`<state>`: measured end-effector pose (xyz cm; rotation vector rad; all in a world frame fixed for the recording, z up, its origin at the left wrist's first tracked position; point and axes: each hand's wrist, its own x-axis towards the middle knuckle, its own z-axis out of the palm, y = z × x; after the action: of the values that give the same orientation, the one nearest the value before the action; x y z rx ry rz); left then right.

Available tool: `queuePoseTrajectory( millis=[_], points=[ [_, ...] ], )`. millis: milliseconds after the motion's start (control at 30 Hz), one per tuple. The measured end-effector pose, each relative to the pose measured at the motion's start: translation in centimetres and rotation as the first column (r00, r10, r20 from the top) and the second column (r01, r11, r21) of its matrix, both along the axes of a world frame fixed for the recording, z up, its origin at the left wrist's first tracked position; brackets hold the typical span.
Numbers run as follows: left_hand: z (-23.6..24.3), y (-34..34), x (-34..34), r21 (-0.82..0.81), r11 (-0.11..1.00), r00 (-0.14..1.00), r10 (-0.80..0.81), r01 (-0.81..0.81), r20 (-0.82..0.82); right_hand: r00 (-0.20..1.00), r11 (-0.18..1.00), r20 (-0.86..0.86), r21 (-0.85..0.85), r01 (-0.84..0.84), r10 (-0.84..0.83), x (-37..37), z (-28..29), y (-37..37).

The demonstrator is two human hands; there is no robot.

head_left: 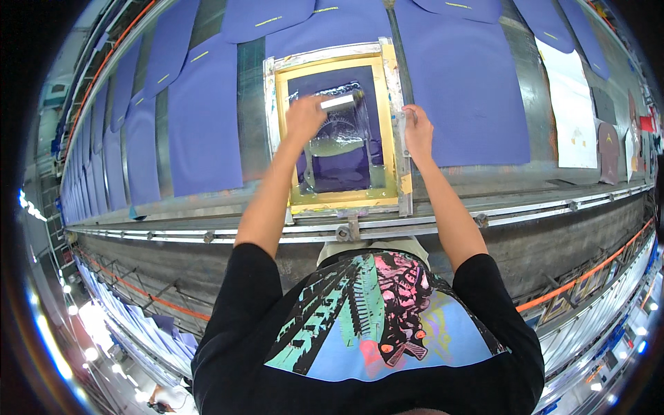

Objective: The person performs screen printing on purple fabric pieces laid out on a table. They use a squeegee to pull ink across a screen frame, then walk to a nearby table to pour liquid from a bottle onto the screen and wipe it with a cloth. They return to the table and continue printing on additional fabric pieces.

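Observation:
A screen printing frame (386, 66), edged inside with yellow tape, lies flat on the long table before me. Across the upper part of its dark mesh (342, 178), my left hand (306, 119) is closed on the end of a squeegee (337, 104) with a pale, whitish strip. Wet, glossy ink (335, 145) is spread over the mesh around a rounded shape. My right hand (418, 131) is closed around the metal side bar (406, 181) at the frame's right edge, thumb and fingers bent over it. Under the frame lies a blue-violet fabric piece (332, 31).
More blue-violet fabric pieces (207, 124) lie in a row to the left, another (463, 97) to the right. Farther right are a white sheet (570, 104) and small dark pieces (609, 149). A metal rail (277, 234) runs along the table's near edge.

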<state>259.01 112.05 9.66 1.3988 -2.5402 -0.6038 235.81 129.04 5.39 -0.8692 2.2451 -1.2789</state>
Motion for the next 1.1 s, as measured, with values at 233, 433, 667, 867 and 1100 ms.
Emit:
queuePoseTrajectory(
  millis=[233, 433, 667, 867, 1100],
  points=[
    [-2.8, 3.1, -1.1, -0.127, 0.992, 0.998, 0.026, -0.019, 0.058, 0.998, 0.997, 0.06, 0.075, -0.009, 0.004, -0.7, -0.7, 0.5],
    [-3.8, 14.6, 3.6, -0.197, 0.978, 0.994, -0.087, 0.072, -0.069, 0.999, 0.999, 0.021, -0.005, -0.034, 0.034, -1.5, -2.5, 0.2],
    [-1.7, 17.8, 8.3, -0.143, 0.985, 0.957, -0.131, 0.097, -0.257, 0.99, 0.997, -0.139, -0.069, -0.043, 0.033, 0.3, 1.6, -0.7],
    [0.0, 19.2, 7.8, -0.146, 0.989, 0.954, -0.06, 0.018, -0.292, 0.996, 0.988, -0.022, -0.124, -0.088, 0.086, 1.2, 4.4, 0.2],
    [0.1, 20.2, 5.6, -0.159, 0.987, 0.982, -0.041, 0.011, -0.185, 0.997, 0.969, -0.007, -0.236, -0.077, 0.078, -0.1, 1.5, 2.6]
  ],
)
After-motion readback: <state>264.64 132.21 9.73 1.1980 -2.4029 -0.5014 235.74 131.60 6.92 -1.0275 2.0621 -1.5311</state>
